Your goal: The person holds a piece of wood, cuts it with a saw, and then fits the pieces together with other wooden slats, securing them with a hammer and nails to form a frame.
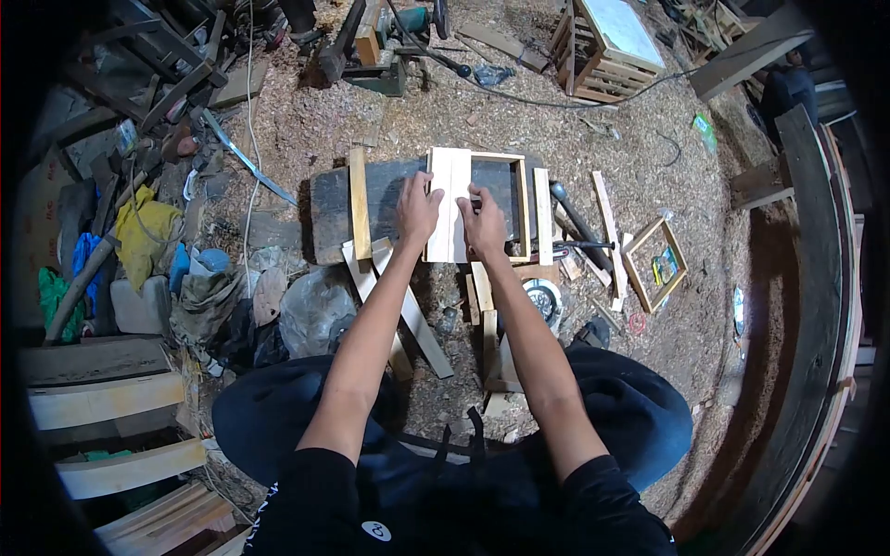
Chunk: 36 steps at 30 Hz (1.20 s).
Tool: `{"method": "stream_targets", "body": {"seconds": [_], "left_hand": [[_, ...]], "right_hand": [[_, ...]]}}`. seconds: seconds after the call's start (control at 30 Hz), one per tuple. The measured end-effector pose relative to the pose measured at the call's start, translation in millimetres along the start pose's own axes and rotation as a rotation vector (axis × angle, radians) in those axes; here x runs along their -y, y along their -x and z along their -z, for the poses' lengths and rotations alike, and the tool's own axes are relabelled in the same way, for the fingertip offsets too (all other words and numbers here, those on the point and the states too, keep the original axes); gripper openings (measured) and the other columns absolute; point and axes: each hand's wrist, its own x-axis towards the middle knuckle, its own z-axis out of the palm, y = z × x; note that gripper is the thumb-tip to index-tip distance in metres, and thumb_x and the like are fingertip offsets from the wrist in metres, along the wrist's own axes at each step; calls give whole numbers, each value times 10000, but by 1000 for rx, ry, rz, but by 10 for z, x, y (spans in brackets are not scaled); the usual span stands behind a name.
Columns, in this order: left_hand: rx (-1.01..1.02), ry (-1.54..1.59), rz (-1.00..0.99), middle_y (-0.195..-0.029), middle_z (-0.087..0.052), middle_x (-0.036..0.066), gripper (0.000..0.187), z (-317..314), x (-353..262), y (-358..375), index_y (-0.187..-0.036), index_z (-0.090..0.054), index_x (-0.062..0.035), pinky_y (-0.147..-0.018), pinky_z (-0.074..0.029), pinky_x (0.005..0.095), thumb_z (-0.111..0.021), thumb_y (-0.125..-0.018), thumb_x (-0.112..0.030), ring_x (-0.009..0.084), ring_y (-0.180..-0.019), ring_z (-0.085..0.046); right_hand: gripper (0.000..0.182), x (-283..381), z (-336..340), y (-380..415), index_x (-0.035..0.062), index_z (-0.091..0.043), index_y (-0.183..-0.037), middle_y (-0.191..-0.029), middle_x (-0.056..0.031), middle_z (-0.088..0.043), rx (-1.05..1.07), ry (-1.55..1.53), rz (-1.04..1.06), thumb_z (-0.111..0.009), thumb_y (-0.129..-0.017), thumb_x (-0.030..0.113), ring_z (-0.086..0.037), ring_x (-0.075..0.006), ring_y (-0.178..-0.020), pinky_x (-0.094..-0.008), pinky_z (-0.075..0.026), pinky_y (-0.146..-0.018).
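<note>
Two pale wooden boards point(451, 206) lie side by side across the left part of a rectangular wooden frame point(526, 211). The frame rests on a dark, worn work block point(394, 199). My left hand point(419, 213) grips the boards' left edge, thumb toward the top face. On the opposite edge, my right hand point(484, 226) presses with curled fingers, partly inside the frame's opening. Left of my left hand, a wooden strip point(360, 206) lies across the block. Another strip point(543, 216) stands along the frame's right side. My hands hide parts of the board edges.
A hammer point(575, 213) lies right of the block, near a small wooden frame point(654, 266). Loose slats point(413, 320) sit before my knees. A slatted crate point(607, 46) stands at the back. A handsaw point(243, 153) and yellow cloth point(146, 232) are leftward. Shavings cover the ground.
</note>
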Motion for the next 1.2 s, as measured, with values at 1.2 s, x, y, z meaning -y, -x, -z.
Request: {"method": "stream_targets", "body": {"seconds": [1.2], "left_hand": [[638, -335, -556, -974, -641, 87, 181, -1013, -907, 1714, -975, -626, -122, -756, -511, 438, -625, -856, -258, 317, -887, -634]], "right_hand": [[163, -1262, 1631, 1326, 62, -674, -935, -844, -141, -701, -380, 81, -221, -623, -858, 197, -682, -304, -809, -396, -520, -720]]}}
